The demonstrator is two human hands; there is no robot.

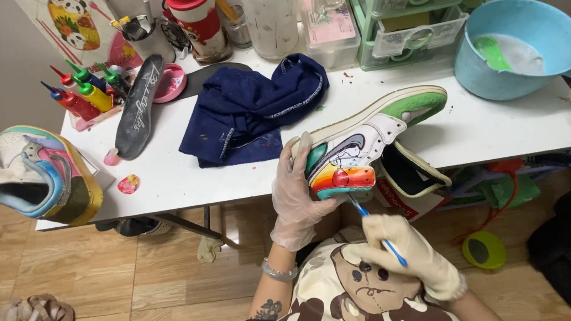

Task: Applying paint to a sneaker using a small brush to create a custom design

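At centre, low in the head view:
Left hand [297, 198]: gloved, fingers spread and curled round the heel end of the painted sneaker [363, 148]; firm hold, thumb side hidden behind the shoe.
Right hand [407, 254]: gloved, closed in a pen grip on a thin blue brush [379, 236]; tip touching the shoe's lower heel edge, or just short of it, hard to tell at this size.
Sneaker pos.: propped at the near edge of the white bench [230, 177], heel toward the person, green toe pointing away and to the right.
Long axis: runs up-right from the hands, tilted, sole side turned upward.
Nearer hand: left is on the shoe; right sits below it, close to the chest, brush angled up-left into the heel.
Further out: navy cloth [251, 110] just left of the shoe; black insole [139, 105] and paint bottles [84, 94] at bench's left; second coloured sneaker [43, 174] on the left corner; blue basin [520, 48] at right.
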